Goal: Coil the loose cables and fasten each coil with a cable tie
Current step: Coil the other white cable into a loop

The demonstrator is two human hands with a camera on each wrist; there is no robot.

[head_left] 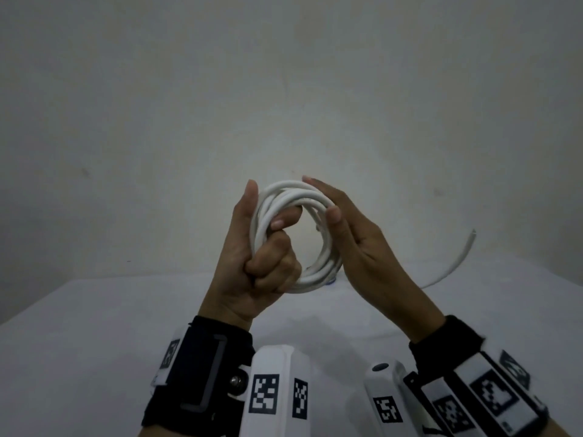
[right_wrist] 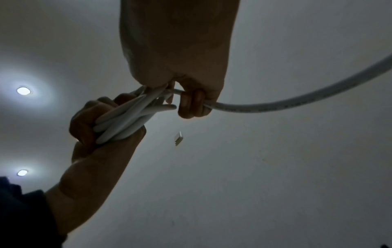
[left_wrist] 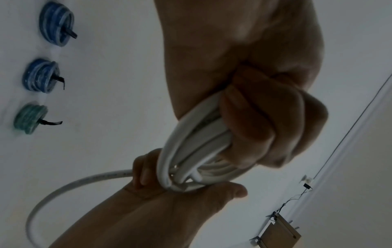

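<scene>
Head view: the left hand (head_left: 252, 263) has its grip wrapped round a white cable coil (head_left: 296, 234), held up above the counter (head_left: 79, 342). Against the coil's far side, the right hand (head_left: 362, 244) curls its lower fingers (right_wrist: 191, 104) round the loose tail (head_left: 454, 263). Three tied coils (left_wrist: 40, 75) lie on the counter.

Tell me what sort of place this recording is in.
Probably a plain indoor room set up for recording: a bare whitish wall, a white-covered table, and recessed round ceiling lights.
</scene>
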